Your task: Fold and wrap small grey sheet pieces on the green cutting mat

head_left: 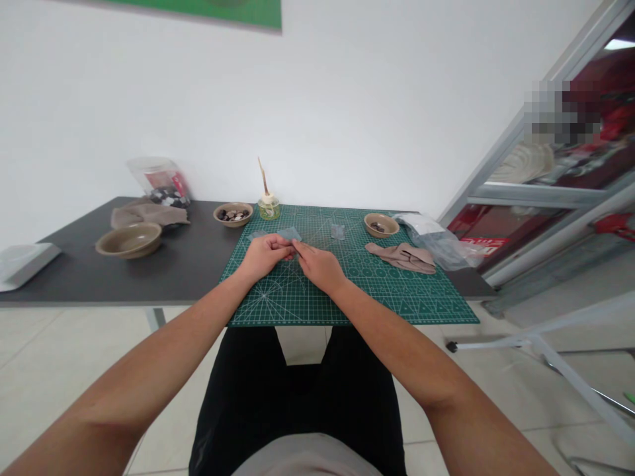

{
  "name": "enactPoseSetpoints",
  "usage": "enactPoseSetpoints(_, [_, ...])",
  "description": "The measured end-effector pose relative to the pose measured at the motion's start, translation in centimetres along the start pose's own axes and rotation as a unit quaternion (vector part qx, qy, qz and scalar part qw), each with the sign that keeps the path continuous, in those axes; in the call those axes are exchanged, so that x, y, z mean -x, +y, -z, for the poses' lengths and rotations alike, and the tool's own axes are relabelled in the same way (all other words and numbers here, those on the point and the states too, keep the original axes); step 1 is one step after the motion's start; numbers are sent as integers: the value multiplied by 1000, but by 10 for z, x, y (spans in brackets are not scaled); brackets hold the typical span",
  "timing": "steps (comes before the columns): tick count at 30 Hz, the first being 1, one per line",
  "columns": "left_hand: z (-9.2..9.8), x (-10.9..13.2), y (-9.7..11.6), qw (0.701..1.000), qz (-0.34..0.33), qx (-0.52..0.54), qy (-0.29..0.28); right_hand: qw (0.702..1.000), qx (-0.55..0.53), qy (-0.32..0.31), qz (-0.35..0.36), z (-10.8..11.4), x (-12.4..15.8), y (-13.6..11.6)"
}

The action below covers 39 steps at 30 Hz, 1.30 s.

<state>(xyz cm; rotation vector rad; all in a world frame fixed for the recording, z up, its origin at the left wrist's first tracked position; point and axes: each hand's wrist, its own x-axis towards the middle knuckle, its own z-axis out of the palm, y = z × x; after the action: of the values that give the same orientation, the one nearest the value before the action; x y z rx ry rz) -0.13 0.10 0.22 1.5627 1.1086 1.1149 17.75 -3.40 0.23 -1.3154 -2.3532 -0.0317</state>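
Over the green cutting mat (pixel 342 291), my left hand (pixel 268 254) and my right hand (pixel 320 263) meet at their fingertips. Both are closed in a pinch. Whatever lies between the fingers is too small and too hidden to name. Just behind my left hand a piece of clear bluish plastic (pixel 290 233) shows, partly covered by the hand. A small clear plastic packet (pixel 338 231) lies on the mat beyond my right hand. Farther right, a small tan bowl (pixel 391 225) holds a few dark round pieces (pixel 378 227).
A brown cloth (pixel 404 258) and a plastic bag (pixel 436 241) lie at right. Behind left stand a bowl of dark pieces (pixel 233 215) and a glass jar with sticks (pixel 269 208). A larger bowl (pixel 129 242), another cloth (pixel 149 213) and a clear container (pixel 159 180) are farther left.
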Motion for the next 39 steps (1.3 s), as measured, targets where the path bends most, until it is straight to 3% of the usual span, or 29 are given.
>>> enactPoseSetpoints(6, [0,-2,-2,1000,9,24,-11,1000,7,-17,-20,2,-1,-1])
enactPoseSetpoints(15, [1,0,-1,993,-61,-98,12,999,26,-16,34,1,1,-4])
enactPoseSetpoints(23, [1,-4,-7,999,-40,-6,8,1000,-7,-4,-7,2,-1,-2])
enactPoseSetpoints(31, [-1,2,3,995,-81,-59,7,999,23,-7,30,3,1,-4])
enactPoseSetpoints(39, [0,1,1,998,-54,-25,-8,1000,25,-8,12,3,2,-4])
